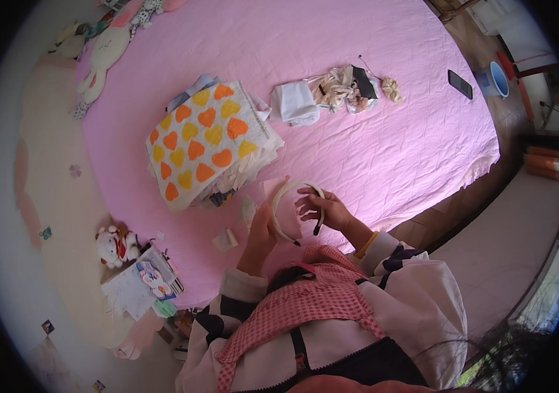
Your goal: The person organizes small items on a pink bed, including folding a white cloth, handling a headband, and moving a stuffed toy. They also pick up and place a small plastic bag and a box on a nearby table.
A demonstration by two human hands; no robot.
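Note:
A cream headband (278, 199) with dark tips is held up between my two hands, just in front of my chest, with its curve away from me. My left hand (262, 223) grips its left arm. Around its right arm are the thumb and fingers of my right hand (328, 209). Behind the headband a pale pink sheet-like piece (288, 216) shows in part; I cannot tell whether my left hand holds it too. On the pink bedsheet (397, 147) left of my left hand lie a small clear packet (225, 240) and a pale printed piece (248, 211).
A heart-patterned towel (205, 140) covers a pile of folded cloth. Beyond are folded white cloth (295, 102), a heap of hair accessories (340, 89), a scrunchie (391, 90) and a phone (460, 84). Plush toys (105, 51) and papers (129, 292) line the left side; a bucket (494, 80) stands right.

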